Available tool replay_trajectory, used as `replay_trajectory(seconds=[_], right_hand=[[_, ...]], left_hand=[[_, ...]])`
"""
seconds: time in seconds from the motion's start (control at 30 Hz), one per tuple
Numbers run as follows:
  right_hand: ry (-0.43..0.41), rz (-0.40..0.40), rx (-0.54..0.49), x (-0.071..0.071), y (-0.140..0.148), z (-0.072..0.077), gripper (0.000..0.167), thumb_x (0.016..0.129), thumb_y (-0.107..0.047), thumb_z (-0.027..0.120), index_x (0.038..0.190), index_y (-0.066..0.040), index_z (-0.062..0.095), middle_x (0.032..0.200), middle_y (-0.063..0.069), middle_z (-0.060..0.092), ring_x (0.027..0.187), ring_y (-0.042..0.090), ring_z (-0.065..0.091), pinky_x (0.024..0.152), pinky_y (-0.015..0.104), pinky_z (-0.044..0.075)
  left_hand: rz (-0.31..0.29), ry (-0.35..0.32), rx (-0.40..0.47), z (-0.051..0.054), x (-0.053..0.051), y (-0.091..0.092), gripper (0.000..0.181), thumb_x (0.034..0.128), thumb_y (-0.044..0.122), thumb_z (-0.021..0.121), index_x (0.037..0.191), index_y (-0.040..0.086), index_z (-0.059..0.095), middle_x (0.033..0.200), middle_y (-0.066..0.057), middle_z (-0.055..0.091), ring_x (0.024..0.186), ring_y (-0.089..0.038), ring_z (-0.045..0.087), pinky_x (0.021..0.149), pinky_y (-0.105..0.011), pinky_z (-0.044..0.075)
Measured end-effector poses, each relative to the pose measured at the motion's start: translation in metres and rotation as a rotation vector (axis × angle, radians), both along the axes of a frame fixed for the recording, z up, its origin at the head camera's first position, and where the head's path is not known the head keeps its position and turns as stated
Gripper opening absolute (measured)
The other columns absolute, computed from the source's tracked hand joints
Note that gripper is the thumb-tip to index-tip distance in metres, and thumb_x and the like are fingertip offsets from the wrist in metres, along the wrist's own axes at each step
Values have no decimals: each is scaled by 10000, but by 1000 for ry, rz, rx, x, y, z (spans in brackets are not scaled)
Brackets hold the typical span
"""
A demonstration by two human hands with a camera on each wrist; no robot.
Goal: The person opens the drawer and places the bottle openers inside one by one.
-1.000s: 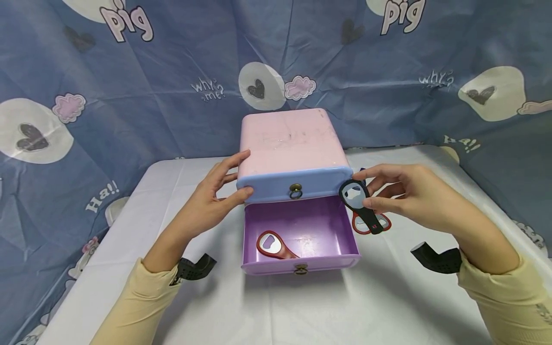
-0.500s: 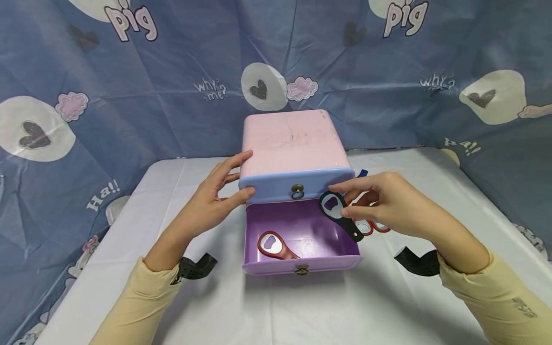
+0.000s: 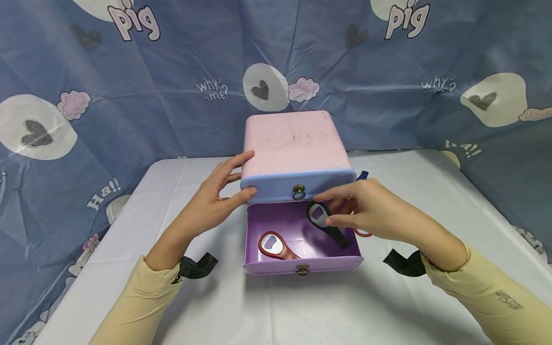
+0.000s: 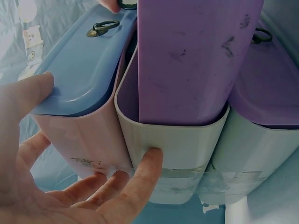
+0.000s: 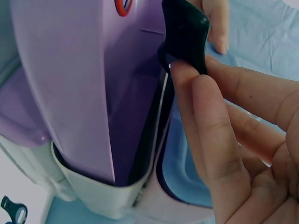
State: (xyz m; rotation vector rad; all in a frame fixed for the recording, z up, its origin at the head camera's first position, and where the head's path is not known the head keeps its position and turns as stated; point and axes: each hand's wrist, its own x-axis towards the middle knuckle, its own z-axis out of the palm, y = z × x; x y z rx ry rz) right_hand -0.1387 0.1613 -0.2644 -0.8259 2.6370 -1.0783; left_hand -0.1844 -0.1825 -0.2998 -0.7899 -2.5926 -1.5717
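A small cabinet with a pink top (image 3: 293,141) has its blue top drawer (image 3: 276,186) closed and a purple drawer (image 3: 258,220) pulled out below. My left hand (image 3: 211,203) rests on the cabinet's left side, thumb on the blue front; in the left wrist view its fingers (image 4: 152,163) touch the side walls. My right hand (image 3: 366,208) pinches a black bottle opener (image 3: 334,232) over the right part of the purple drawer. In the right wrist view the black opener (image 5: 187,32) is between thumb and fingertips. A red opener (image 3: 278,248) lies inside the drawer.
Right of the cabinet, partly hidden by my right hand, are a red-rimmed item (image 3: 362,233) and a blue item (image 3: 362,175) on the white-covered table (image 3: 207,306). A lower purple drawer (image 4: 271,88) shows in the left wrist view. Patterned blue cloth (image 3: 172,96) hangs behind.
My right hand has moved left with the black opener, from beside the cabinet's right edge to over the purple drawer. My left hand has kept its place on the cabinet.
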Motion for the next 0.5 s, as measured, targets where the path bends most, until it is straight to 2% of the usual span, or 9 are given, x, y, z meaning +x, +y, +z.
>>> replay_trajectory(seconds=[0.13,0.23,0.33,0.5], right_hand=[[59,48,41,-2,-7,-4,413,956,-90,816,1360,-70,735,948,-36,793,753,113,727,590,263,592],[127,83,76,-4,-12,-8,385,944,-83,827,1322,-59,753,941,-53,791,790,36,732,702,239,624],[160,102,102,-5,-15,-10,376,933,-81,839,1302,-66,767,946,-58,777,766,-10,707,691,225,619],[206,135,146,-6,-26,-12,359,920,-60,850,1273,-73,784,1032,3,759,788,20,679,674,222,586]], left_hand=[[2,-5,-8,0,0,0,709,1038,267,745,1612,506,404,1715,75,327,1535,-331,459,1022,-583,612],[3,-9,-13,0,0,-1,715,1037,273,747,1610,520,397,1698,46,350,1535,-340,455,1025,-586,610],[2,-12,-14,0,-1,-1,717,1038,274,746,1610,525,394,1690,36,358,1536,-342,452,1028,-586,609],[-1,-12,-9,0,0,-1,721,1037,261,747,1615,512,396,1687,33,359,1536,-344,451,1015,-560,621]])
